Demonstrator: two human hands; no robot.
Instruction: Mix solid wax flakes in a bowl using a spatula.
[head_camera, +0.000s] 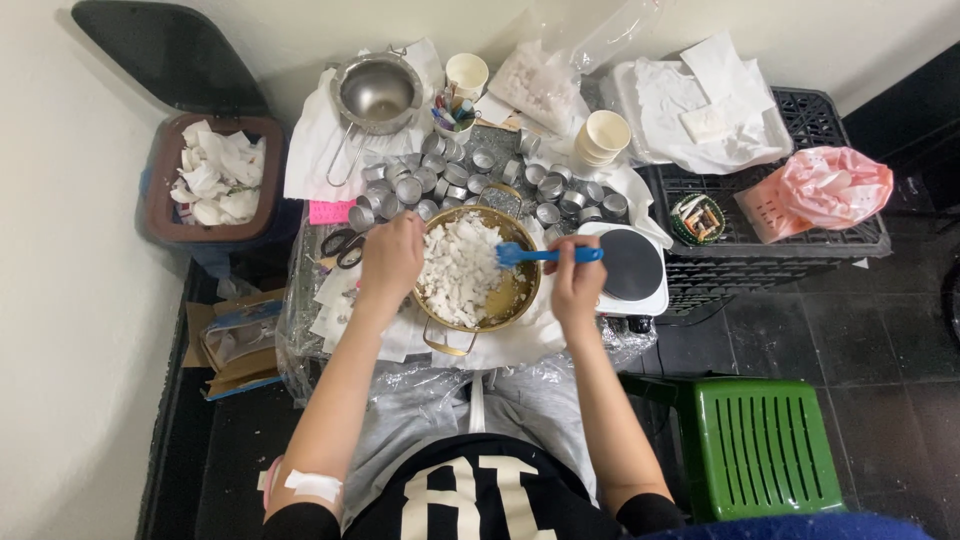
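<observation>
Looking down, we see the low surface (300, 300), wrapped in clear plastic sheeting and crowded with things. On its right edge sits a white hot plate (632, 268) with a round black top. Beside that, a black crate (800, 110) carries a white tray of paper and a pink bag (825, 188). A green stool (765, 445) stands on the dark floor, and a brown bin (160, 200) of crumpled paper stands at the left wall.

Next in size comes the gold pot (478, 268), standing between our arms, its near handle pointing toward us. It holds a heap of white chunks (458, 268), waxy-looking and broken into uneven pieces. We judge the pot stiff and fairly heavy when loaded, best taken by the rim or the handle; the chunks look light, brittle and a little slippery.

Behind it stand a steel pitcher (378, 95), stacked paper cups (603, 137) and a cluster of small round tins (470, 180).

Our left hand (392, 255) rests at the pot's left rim, fingers curled over the edge and touching the chunks; whether they pinch anything we cannot tell. Our right hand (578, 282) has its fingers clamped on the handle of a blue spatula (545, 255), whose blade lies over the heap's right side.
</observation>
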